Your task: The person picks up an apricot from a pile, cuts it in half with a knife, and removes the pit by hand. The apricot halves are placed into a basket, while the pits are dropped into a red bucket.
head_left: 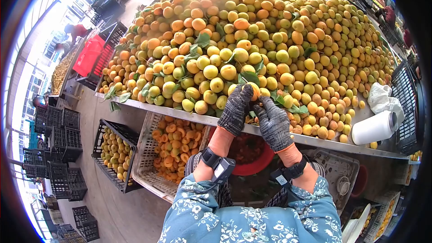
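A wide metal-edged table (198, 118) bears a large heap of yellow, green and orange apricots (288, 54) with some green leaves (203, 40) among them. Both my hands wear dark grey knitted gloves and meet at the heap's near edge. My left hand (237, 109) has its fingers closed round an orange apricot (254, 92). Beside it, my right hand (273, 123) bends its fingers in against the lower side of the same fruit. The gloved fingers partly hide this apricot.
Below the table edge stand a pale crate (145, 153) of split apricots, a black crate (127, 131) of whole ones and a red basin (256, 165). A white jar (375, 127) lies at the right, near a black crate (403, 103). People are in the background.
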{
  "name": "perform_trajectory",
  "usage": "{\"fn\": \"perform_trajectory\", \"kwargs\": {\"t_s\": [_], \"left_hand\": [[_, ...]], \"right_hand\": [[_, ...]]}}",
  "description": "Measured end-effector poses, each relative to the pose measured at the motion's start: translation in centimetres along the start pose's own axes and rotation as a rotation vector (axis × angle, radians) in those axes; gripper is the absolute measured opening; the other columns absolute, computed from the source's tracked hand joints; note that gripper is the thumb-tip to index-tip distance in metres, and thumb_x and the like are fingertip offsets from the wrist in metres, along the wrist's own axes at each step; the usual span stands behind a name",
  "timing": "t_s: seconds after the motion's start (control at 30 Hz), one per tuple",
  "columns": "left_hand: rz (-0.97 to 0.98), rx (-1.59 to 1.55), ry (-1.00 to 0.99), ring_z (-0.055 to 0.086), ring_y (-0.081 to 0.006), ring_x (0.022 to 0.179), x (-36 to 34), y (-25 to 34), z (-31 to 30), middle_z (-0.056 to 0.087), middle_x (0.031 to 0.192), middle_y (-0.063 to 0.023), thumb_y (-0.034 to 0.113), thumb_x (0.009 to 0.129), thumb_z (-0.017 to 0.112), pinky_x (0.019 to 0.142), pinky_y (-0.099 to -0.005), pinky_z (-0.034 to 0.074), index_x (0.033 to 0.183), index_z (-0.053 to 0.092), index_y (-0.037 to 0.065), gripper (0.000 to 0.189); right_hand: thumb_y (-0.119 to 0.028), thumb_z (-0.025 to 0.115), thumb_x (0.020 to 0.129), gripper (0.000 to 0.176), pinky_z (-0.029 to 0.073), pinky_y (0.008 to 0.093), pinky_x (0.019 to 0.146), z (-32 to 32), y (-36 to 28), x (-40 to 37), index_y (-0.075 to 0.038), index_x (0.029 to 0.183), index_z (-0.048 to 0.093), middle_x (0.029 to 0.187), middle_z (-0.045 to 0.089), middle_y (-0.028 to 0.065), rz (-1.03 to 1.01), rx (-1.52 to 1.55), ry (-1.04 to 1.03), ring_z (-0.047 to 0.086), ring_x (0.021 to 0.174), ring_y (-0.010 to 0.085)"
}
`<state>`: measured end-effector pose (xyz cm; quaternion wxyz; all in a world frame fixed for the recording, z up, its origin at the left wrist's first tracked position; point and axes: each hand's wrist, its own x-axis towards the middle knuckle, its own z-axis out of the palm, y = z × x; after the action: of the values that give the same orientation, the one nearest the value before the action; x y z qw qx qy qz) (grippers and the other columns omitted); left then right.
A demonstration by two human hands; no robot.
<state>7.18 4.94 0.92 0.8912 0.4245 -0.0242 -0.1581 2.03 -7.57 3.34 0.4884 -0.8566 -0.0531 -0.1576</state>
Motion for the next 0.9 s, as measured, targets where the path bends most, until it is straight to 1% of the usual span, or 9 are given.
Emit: {"fn": "perform_trajectory", "kwargs": {"t_s": [0.13, 0.23, 0.37, 0.57, 0.63, 0.7, 0.77, 0.83, 0.9], "left_hand": [[-0.132, -0.197, 0.054, 0.06, -0.0157, 0.088, -0.6, 0.6, 0.7, 0.064, 0.098, -0.0037, 0.033, 0.095, 0.056, 0.079, -0.0287, 0.05, 0.109, 0.06, 0.008, 0.03], [-0.115, -0.165, 0.029, 0.06, -0.0162, 0.087, -0.4, 0.8, 0.4, 0.064, 0.098, -0.0037, 0.031, 0.094, 0.057, 0.079, -0.0301, 0.051, 0.109, 0.06, 0.007, 0.028], [-0.125, -0.048, -0.026, 0.061, -0.0162, 0.087, -0.2, 1.0, -0.4, 0.064, 0.098, -0.0036, 0.028, 0.094, 0.057, 0.08, -0.0312, 0.051, 0.11, 0.06, 0.007, 0.026], [0.04, -0.012, 0.099, 0.059, -0.0099, 0.084, -0.2, 1.7, 1.6, 0.062, 0.094, -0.0022, 0.026, 0.094, 0.058, 0.076, -0.0265, 0.05, 0.106, 0.061, 0.005, 0.025], [0.058, 0.051, 0.088, 0.058, -0.0089, 0.087, 0.2, 0.7, 0.6, 0.06, 0.096, -0.0028, 0.025, 0.094, 0.059, 0.076, -0.0258, 0.05, 0.11, 0.06, 0.004, 0.026], [0.143, 0.136, 0.053, 0.056, -0.0083, 0.083, 0.6, 0.2, 0.2, 0.06, 0.091, -0.0016, 0.026, 0.093, 0.059, 0.073, -0.0245, 0.049, 0.106, 0.06, 0.006, 0.024], [0.013, 0.168, 0.141, 0.055, -0.0076, 0.077, 0.0, 1.3, 1.6, 0.058, 0.086, 0.0003, 0.026, 0.094, 0.057, 0.07, -0.0239, 0.048, 0.098, 0.06, 0.007, 0.02], [0.023, 0.176, 0.147, 0.054, -0.0074, 0.075, -0.1, 1.1, 1.2, 0.058, 0.084, 0.001, 0.026, 0.094, 0.056, 0.069, -0.0232, 0.047, 0.094, 0.059, 0.007, 0.019], [0.034, 0.188, 0.154, 0.053, -0.0072, 0.072, -0.1, 1.0, 0.9, 0.057, 0.082, 0.0016, 0.026, 0.094, 0.055, 0.068, -0.0224, 0.046, 0.09, 0.059, 0.007, 0.02]], "right_hand": [[-0.017, 0.062, 0.085, 0.019, 0.047, 0.0443, 0.064, 0.0, -0.1, 0.0, -0.003, 0.099, 0.061, 0.076, 0.064, 0.0191, -0.058, -0.258, 0.021, 0.063, 0.073, 0.0367], [-0.015, 0.059, 0.088, 0.028, 0.051, 0.0414, 0.07, -0.5, -0.4, 0.0, 0.0, 0.111, 0.059, 0.086, 0.067, 0.0194, -0.015, -0.236, -0.072, 0.065, 0.08, 0.0357], [-0.017, 0.06, 0.088, 0.027, 0.05, 0.0423, 0.068, -0.5, -0.4, -0.1, -0.001, 0.109, 0.059, 0.084, 0.067, 0.0187, -0.033, -0.178, -0.05, 0.065, 0.078, 0.036], [-0.019, 0.061, 0.087, 0.025, 0.05, 0.0419, 0.065, -0.1, 0.2, 0.0, -0.002, 0.107, 0.06, 0.082, 0.066, 0.0185, -0.067, -0.322, -0.04, 0.064, 0.076, 0.0366], [-0.019, 0.062, 0.085, 0.018, 0.046, 0.0443, 0.059, 0.2, 0.5, 0.0, -0.007, 0.099, 0.061, 0.069, 0.061, 0.016, -0.131, -0.322, 0.054, 0.061, 0.065, 0.0354], [-0.018, 0.062, 0.085, 0.019, 0.046, 0.0442, 0.059, 0.3, 0.6, -0.1, -0.007, 0.099, 0.061, 0.069, 0.062, 0.0162, -0.145, -0.325, 0.055, 0.061, 0.065, 0.0353], [-0.018, 0.062, 0.084, 0.019, 0.046, 0.0442, 0.059, 0.1, 0.2, -0.1, -0.007, 0.1, 0.061, 0.07, 0.062, 0.0164, -0.161, -0.333, 0.058, 0.061, 0.065, 0.0353], [-0.015, 0.059, 0.088, 0.021, 0.05, 0.0429, 0.066, -0.2, -0.8, -0.1, -0.003, 0.104, 0.061, 0.081, 0.065, 0.0198, -0.052, -0.409, -0.089, 0.064, 0.076, 0.0367], [-0.014, 0.058, 0.089, 0.02, 0.05, 0.0416, 0.065, 0.4, -0.4, -0.1, -0.002, 0.104, 0.061, 0.08, 0.065, 0.0184, -0.041, -0.271, -0.055, 0.064, 0.074, 0.0349]]}}
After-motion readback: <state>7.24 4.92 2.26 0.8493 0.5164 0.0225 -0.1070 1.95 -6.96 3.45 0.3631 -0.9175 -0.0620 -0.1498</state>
